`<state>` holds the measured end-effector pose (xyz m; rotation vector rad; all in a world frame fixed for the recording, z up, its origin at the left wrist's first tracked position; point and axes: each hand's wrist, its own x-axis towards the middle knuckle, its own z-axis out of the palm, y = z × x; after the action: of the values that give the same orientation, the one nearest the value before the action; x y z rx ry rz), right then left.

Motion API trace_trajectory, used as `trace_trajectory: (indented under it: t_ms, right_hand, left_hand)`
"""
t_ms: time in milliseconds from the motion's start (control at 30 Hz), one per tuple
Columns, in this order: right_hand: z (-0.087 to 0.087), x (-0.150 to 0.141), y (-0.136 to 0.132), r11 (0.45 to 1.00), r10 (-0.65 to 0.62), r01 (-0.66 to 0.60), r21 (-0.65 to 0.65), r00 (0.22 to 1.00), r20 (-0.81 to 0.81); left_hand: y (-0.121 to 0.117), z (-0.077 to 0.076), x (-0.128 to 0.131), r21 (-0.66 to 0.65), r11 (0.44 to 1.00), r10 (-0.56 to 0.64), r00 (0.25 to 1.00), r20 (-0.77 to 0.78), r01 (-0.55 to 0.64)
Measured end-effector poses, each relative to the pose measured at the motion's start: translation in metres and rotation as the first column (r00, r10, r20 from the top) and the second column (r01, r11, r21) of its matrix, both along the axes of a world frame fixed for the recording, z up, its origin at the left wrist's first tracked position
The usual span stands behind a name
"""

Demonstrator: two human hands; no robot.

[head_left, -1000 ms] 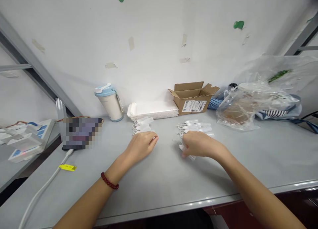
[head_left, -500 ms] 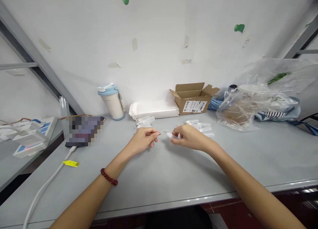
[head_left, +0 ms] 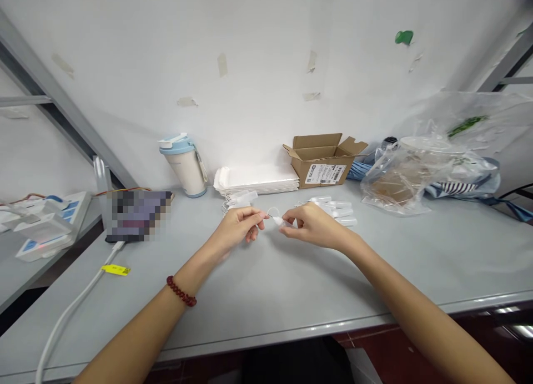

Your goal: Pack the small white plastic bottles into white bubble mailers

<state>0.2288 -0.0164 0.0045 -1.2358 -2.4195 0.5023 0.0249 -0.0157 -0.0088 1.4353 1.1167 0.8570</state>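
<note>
My right hand (head_left: 310, 224) pinches a small translucent tube (head_left: 285, 223) with a white tapered end (head_left: 277, 221), which points left. A thin dark tip and a pale looped cord (head_left: 273, 210) come out of that end. With thumb and forefinger pressed together, my left hand (head_left: 244, 224) grips the far end of the thin piece; what lies between the fingertips is too small to make out. Behind my right hand lie several similar translucent tubes with white ends (head_left: 339, 212). Others with looped cords (head_left: 241, 200) lie behind my left hand.
At the back stand a cup with a blue lid (head_left: 186, 165), a stack of white envelopes (head_left: 258, 180) and an open cardboard box (head_left: 322, 167). Plastic bags (head_left: 395, 192) lie at right. A blurred-out device (head_left: 139, 215) with a white cable (head_left: 75, 303) and a power strip (head_left: 50, 228) are at left.
My right hand has brought the tube slightly left, closer to my left fingertips, and the gap between them is smaller. The camera view has shifted a little.
</note>
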Motion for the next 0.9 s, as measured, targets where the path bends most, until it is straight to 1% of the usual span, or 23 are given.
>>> trace_trajectory:
  t_ms: [367,533,700,900]
  right_hand:
    - [-0.0005,-0.0012,-0.0007,1.0,0.022,-0.022,0.018,1.0,0.0]
    - [-0.0013,-0.0012,-0.0009,0.998,0.032,-0.032,0.046,0.999,-0.002]
    - [-0.0014,-0.0022,-0.002,0.998,0.033,-0.033,0.052,0.999,0.004]
    - [-0.0031,-0.0029,-0.0012,0.997,0.033,-0.033,0.07,0.999,-0.001]
  left_hand:
    - [-0.0024,0.0011,0.0008,-0.054,0.999,-0.001,0.999,0.035,0.002]
    - [-0.0022,0.002,0.0012,-0.06,0.998,0.01,0.999,0.034,-0.008]
    - [-0.0018,-0.0003,0.0013,-0.076,0.997,0.004,0.999,0.047,0.0]
    - [-0.0011,-0.002,0.0012,-0.127,0.992,0.015,0.995,0.103,-0.002]
